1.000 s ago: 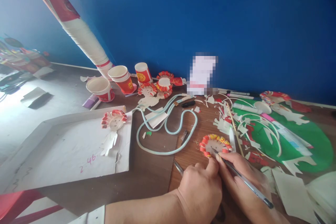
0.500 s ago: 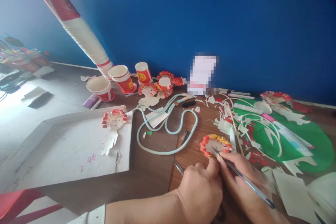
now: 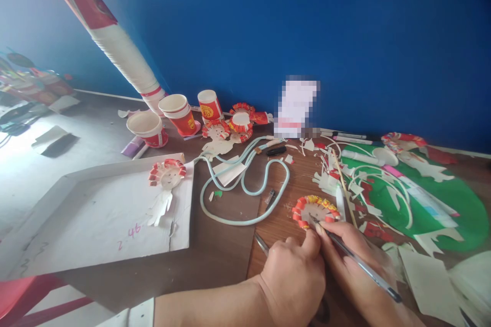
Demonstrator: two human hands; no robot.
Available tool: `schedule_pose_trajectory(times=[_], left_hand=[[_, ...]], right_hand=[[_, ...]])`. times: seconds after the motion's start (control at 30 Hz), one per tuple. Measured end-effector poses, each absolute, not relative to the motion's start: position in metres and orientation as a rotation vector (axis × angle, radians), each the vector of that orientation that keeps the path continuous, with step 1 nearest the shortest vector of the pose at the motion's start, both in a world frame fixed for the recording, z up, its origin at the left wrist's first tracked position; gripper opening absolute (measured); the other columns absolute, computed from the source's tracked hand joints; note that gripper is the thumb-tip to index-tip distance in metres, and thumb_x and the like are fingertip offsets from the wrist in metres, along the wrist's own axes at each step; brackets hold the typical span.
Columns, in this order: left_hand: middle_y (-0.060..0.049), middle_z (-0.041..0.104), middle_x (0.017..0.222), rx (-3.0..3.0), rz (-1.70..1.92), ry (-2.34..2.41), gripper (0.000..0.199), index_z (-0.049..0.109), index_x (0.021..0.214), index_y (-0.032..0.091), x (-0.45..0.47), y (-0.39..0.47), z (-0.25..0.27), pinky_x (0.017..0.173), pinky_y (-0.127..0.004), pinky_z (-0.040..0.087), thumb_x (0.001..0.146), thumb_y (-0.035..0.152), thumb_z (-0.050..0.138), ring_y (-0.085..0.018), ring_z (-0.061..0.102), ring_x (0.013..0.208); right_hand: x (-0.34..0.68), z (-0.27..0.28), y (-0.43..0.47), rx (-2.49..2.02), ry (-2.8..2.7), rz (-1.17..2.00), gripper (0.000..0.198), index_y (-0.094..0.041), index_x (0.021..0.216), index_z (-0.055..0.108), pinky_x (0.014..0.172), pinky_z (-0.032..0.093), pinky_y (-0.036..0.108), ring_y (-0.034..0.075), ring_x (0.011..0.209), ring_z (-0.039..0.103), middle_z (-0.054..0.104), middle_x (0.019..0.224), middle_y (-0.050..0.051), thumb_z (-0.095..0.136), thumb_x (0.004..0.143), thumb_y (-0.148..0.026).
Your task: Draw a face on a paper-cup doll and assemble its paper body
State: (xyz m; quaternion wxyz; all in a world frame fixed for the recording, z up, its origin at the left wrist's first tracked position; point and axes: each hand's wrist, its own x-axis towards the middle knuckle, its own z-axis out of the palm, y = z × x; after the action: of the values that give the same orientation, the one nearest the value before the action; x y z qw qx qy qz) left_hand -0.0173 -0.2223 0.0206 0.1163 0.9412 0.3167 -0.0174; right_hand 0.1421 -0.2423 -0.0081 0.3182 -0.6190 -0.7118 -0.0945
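Observation:
My right hand (image 3: 356,260) is closed around a pen (image 3: 366,268), its tip on the pale round face of a paper-cup lion (image 3: 312,213) with a curled red and yellow fringe. My left hand (image 3: 294,278) is closed at the lion's lower edge, finger and thumb against the fringe; the part inside the fist is hidden. A metal blade (image 3: 261,243) sticks out from beneath the left hand. On the white box lid (image 3: 95,225) to the left lies a similar lion figure (image 3: 168,181) with a drawn face and a white paper body.
Paper cups (image 3: 146,129) and a tall leaning cup stack (image 3: 123,61) stand by the blue wall. A pale blue cable (image 3: 230,224) loops across the table. Paper scraps (image 3: 328,181), markers (image 3: 422,191) and a green sheet (image 3: 468,209) lie at the right.
The pen tip has shifted very slightly on the lion's face. Both hands otherwise stay in place.

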Motion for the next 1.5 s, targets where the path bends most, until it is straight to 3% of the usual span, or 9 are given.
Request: schedule_pose_trajectory(times=[0.63, 1.5], left_hand=[[-0.015, 0.052, 0.132, 2.754, -0.053, 0.929, 0.036, 0.064, 0.119, 0.011, -0.0171, -0.2228, 0.0181, 0.059, -0.03, 0.055, 0.092, 0.026, 0.047, -0.019, 0.063, 0.077], [-0.014, 0.055, 0.128, 2.71, -0.022, 0.932, 0.03, 0.067, 0.109, 0.011, -0.0163, -0.2224, 0.016, 0.06, -0.031, 0.055, 0.091, 0.026, 0.049, -0.02, 0.062, 0.078]], right_hand=[[0.1406, -0.0052, -0.242, -1.634, -1.864, -0.231, 0.012, -0.019, 0.096, 0.061, 0.061, 0.048, 0.021, 0.014, 0.066, 0.068, 0.073, 0.084, 0.003, 0.059, 0.091, -0.03], [0.1418, -0.0098, -0.2435, -1.644, -1.864, -0.17, 0.013, -0.02, 0.097, 0.061, 0.06, 0.048, 0.021, 0.013, 0.067, 0.068, 0.073, 0.083, 0.003, 0.06, 0.091, -0.032]])
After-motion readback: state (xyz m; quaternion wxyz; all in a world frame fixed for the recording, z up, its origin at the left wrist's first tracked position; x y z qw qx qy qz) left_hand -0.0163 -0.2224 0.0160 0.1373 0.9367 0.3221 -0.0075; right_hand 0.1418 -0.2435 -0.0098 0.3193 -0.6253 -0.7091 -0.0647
